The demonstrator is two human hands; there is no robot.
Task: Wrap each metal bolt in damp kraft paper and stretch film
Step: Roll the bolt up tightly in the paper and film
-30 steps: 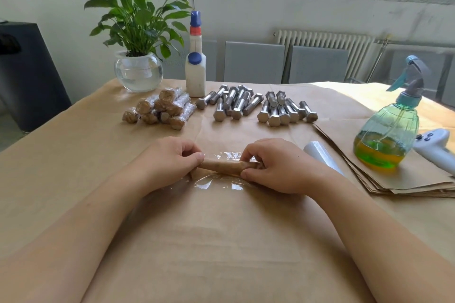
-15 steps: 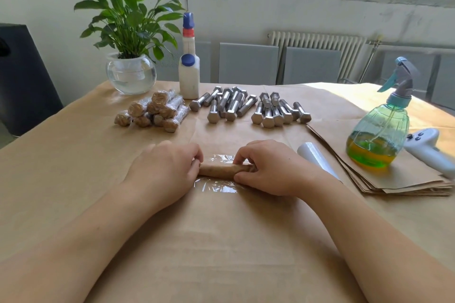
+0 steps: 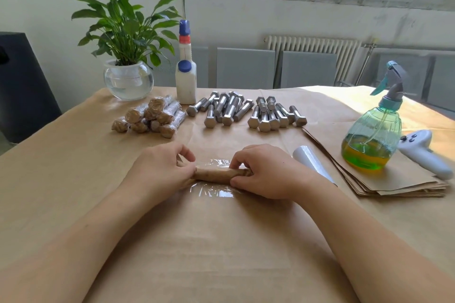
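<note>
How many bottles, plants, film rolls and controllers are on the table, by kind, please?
Plastic bottles: white squeeze bottle, green spray bottle: 2
Green plant in glass bowl: 1
White stretch film roll: 1
White handheld controller: 1
Total: 5

1. Brown kraft-paper-wrapped bolt roll (image 3: 213, 174), lying sideways on a clear stretch film sheet (image 3: 216, 190).
2. Loose silver hex-head metal bolts (image 3: 242, 112), heaped behind.
3. Finished film-covered brown bundles (image 3: 150, 118), stacked far left.
</note>
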